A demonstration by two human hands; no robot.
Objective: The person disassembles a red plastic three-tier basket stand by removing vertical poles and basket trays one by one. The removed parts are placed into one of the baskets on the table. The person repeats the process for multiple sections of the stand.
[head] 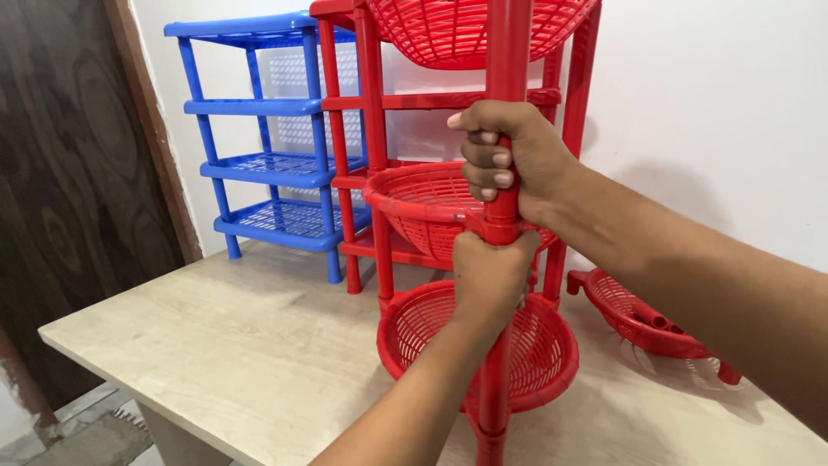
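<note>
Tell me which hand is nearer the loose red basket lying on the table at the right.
Right. The right hand grips the red pole higher up, its forearm passing over the loose red basket. The left hand grips the pole lower, farther left.

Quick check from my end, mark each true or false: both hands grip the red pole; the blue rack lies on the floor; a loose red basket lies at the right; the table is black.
1. Both hands grip the red pole: true, right hand above left hand.
2. The blue rack lies on the floor: false, it stands upright on the table.
3. A loose red basket lies at the right: true.
4. The table is black: false, it is light wood.
</note>
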